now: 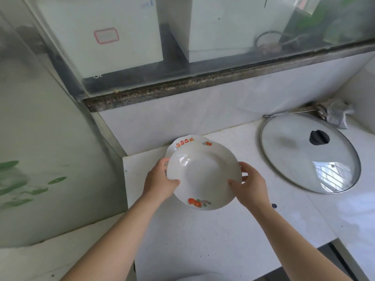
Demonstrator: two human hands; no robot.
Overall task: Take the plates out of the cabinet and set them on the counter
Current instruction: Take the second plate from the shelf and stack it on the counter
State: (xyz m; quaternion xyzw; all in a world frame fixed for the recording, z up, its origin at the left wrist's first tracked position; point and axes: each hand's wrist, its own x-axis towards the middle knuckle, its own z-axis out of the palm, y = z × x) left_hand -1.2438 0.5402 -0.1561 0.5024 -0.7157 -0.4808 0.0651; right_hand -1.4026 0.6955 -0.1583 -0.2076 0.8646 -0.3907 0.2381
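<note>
A white plate (203, 175) with an orange fruit print on its near rim is held over the white counter (203, 240). My left hand (160, 183) grips its left rim and my right hand (247, 187) grips its right rim. Directly behind and beneath it lies a second white plate (182, 141) with red markings on its rim, mostly hidden by the held plate. I cannot tell whether the two plates touch. The cabinet is out of view.
A large glass pot lid (308, 153) with a black knob lies on the counter to the right. A crumpled grey cloth (336, 112) sits behind it by the tiled wall. A window sill (203, 86) runs above the backsplash. A wall panel (50, 138) stands at left.
</note>
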